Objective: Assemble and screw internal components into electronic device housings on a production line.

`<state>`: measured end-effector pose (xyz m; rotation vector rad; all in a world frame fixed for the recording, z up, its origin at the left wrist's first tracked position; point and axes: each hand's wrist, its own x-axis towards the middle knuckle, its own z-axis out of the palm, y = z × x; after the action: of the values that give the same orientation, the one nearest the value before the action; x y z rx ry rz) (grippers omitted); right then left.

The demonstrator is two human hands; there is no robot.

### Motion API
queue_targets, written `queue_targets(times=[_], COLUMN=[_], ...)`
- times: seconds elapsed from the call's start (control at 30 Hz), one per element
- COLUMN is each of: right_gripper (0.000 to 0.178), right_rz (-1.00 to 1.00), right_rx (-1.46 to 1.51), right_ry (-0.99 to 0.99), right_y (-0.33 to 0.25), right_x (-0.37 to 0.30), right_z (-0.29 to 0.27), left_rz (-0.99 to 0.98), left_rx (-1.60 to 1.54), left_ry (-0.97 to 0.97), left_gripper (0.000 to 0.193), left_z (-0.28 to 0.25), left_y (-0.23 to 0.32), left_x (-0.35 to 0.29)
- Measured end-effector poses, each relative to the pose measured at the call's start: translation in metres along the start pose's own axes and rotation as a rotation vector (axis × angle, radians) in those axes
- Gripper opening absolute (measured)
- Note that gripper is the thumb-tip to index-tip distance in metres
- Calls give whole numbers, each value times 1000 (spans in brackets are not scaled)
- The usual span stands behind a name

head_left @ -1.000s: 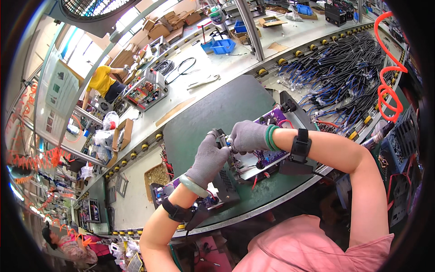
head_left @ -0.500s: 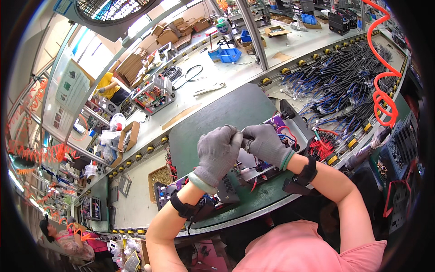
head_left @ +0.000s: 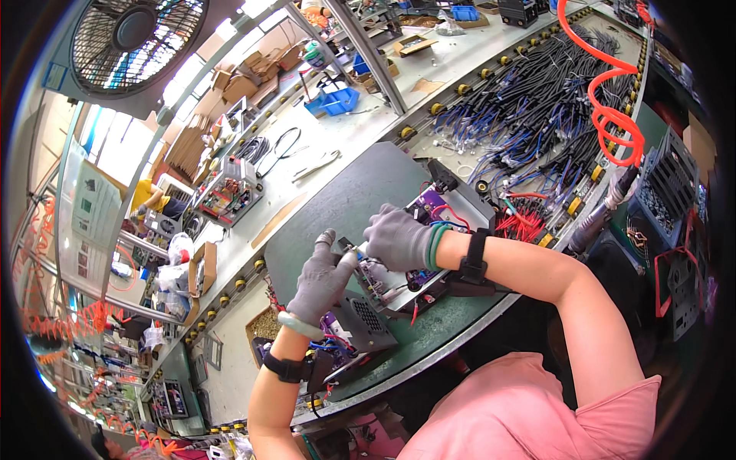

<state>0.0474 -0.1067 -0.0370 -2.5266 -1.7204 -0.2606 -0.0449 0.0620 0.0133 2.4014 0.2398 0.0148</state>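
Both my hands wear grey knit gloves and are over an opened metal case (head_left: pixel 477 205) that holds purple circuit boards and wires. My left hand (head_left: pixel 320 284) is at the case's left end, thumb and forefinger spread apart with nothing visible between them. Just to its right, my right hand (head_left: pixel 399 239) reaches across the case with its fingers curled in. Whatever those fingers hold, if anything, is hidden. A second unit with a black vented cover (head_left: pixel 366 320) sits below my left wrist. Both units rest on a dark green board (head_left: pixel 330 201).
Black and blue cable bundles (head_left: pixel 529 100) fill the conveyor at the upper right. A coiled red hose (head_left: pixel 619 130) hangs at the right, above a blue bin (head_left: pixel 658 192) of small parts. Another opened unit (head_left: pixel 228 188) stands across the bench. A large fan (head_left: pixel 134 31) is at the upper left.
My hands were together over the case and are now apart. The left has moved down and left with its fingers spreading; the right has moved left. The whole view has shifted.
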Motion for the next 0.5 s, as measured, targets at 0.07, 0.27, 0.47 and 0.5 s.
queue_targets(times=[0.07,0.27,0.47,0.5], right_gripper=[13,13,14,13], right_rz=[20,76,46,60], right_rx=[10,63,91,107], right_ry=[3,-14,22,19], right_y=[-2,-6,-7,-9], right_x=[-1,-3,2,2], right_z=[1,-3,6,8], left_rz=[-122,55,197,169], left_rx=[301,63,269,318], left_ry=[-107,-122,-29,-32], left_gripper=[64,61,64,64], left_z=[2,1,10,12], left_y=[10,-12,-17,-14], left_x=[10,10,13,13])
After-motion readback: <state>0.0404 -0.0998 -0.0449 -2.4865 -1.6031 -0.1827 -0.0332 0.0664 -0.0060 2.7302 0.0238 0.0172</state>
